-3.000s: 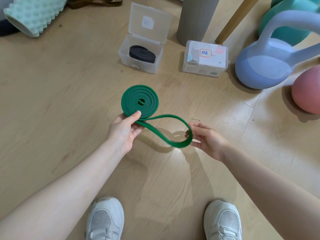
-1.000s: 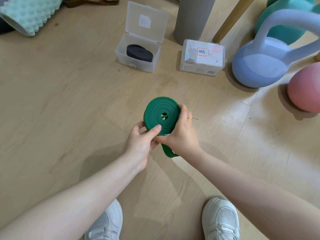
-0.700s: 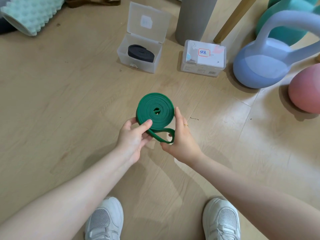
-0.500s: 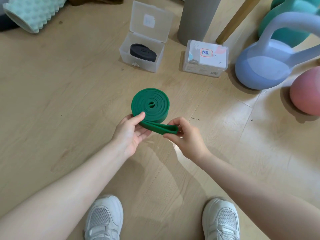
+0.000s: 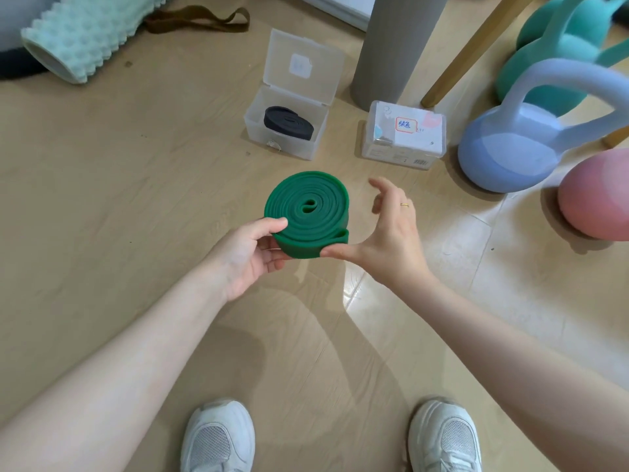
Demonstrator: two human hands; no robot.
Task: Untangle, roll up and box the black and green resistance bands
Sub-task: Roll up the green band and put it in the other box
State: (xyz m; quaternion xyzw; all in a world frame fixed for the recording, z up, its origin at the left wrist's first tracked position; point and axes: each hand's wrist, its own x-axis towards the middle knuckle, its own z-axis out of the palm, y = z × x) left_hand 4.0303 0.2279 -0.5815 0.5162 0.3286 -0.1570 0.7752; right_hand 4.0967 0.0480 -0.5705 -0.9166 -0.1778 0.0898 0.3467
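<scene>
Holding one rolled dark-green rubber resistance band (image 5: 308, 212) above the wooden floor (image 5: 102, 206).
The left hand (image 5: 250, 255) pinches the coil's near edge, fingers hidden beneath; the right hand (image 5: 391, 233) is spread, thumb touching the loose end. One coiled black band (image 5: 287, 122) lies in the open clear plastic box (image 5: 286, 131); a second, lidded box (image 5: 403, 136) hides its contents.

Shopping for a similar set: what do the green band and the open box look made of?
Green band: probably rubber or latex, matte; it coils in smooth, flexible layers without creasing. Open box: clear, slightly frosted plastic, seemingly rigid; the black band shows through its wall, and its hinged lid stands upright.
</scene>
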